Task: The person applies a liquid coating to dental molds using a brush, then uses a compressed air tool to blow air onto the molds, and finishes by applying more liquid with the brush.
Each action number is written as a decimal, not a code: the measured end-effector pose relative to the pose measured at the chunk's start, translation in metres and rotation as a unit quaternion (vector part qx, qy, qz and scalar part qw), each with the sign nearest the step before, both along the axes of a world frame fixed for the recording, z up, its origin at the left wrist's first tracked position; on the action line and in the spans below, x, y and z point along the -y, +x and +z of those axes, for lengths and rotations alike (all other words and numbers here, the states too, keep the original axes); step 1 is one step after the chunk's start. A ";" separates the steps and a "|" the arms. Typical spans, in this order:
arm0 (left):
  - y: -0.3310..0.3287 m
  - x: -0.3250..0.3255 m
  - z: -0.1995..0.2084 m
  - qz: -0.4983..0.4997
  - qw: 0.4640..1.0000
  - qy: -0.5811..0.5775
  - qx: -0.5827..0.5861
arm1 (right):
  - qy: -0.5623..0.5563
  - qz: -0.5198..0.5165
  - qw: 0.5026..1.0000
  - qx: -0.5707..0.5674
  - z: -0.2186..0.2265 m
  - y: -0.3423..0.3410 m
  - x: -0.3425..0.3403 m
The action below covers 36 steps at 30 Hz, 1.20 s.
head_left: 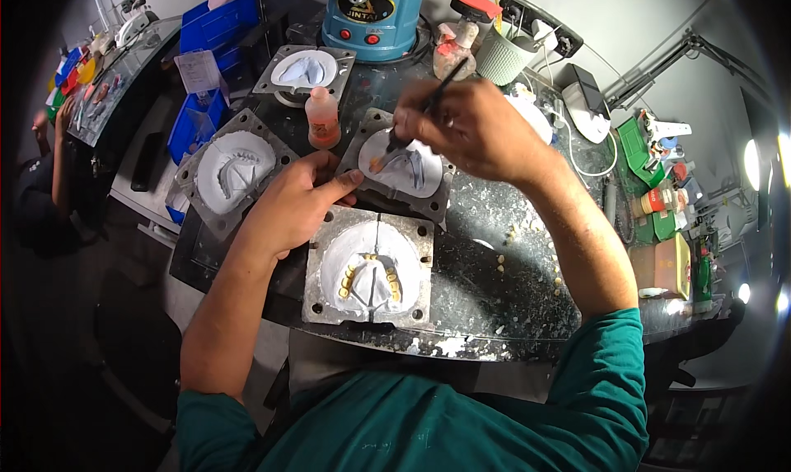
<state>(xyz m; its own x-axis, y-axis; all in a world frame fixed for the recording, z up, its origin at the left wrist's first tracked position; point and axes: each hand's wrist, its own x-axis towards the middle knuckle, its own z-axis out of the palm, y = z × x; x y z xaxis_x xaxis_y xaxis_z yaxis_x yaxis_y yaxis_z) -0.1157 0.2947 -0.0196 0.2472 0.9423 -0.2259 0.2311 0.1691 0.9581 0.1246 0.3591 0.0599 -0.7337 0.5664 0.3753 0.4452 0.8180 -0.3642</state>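
In my right hand point(470, 126) is a slim brush point(451, 75) with a dark handle. Its lower end reaches the plaster mould point(404, 179) of a metal denture flask half point(438, 206), where an orange-brown patch shows, perhaps the bristles. My left hand point(301, 196) grips that flask half's left edge, thumb on top and fingers partly hidden. Nearer me lies another flask half point(315, 295), its white plaster point(338, 241) holding two rows of yellowish teeth point(392, 282). A third flask half point(227, 175) rests beside my left hand. Behind it stands a small bottle point(322, 130) of pink-orange liquid.
Another flask half point(306, 66) sits at the back, before a blue machine point(375, 31) with red buttons. Loose teeth point(500, 263) and white crumbs lie on the dark bench point(470, 295). Blue bins point(196, 126) stand left; a pale green holder point(503, 56) is behind. Another person's hand point(63, 113) shows far left.
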 end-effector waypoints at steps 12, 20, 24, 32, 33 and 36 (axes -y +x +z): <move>-0.001 0.001 -0.002 0.004 0.999 0.024 -0.030 | 0.065 -0.044 0.992 0.099 0.019 0.006 0.004; -0.003 0.001 -0.002 0.010 0.998 0.032 -0.053 | 0.056 -0.048 0.993 0.091 0.029 0.003 0.020; -0.001 0.003 -0.003 0.016 0.999 0.029 -0.039 | 0.085 -0.053 0.990 0.103 0.025 0.010 0.018; -0.002 0.004 -0.005 0.012 0.999 -0.004 0.051 | -0.015 -0.067 0.997 0.043 0.028 0.020 0.030; -0.004 0.003 -0.004 -0.005 1.000 -0.010 0.029 | -0.101 -0.118 0.988 0.021 0.035 0.022 0.037; -0.002 0.003 -0.009 -0.005 0.997 0.021 0.079 | -0.129 -0.150 0.974 -0.112 0.037 0.044 0.039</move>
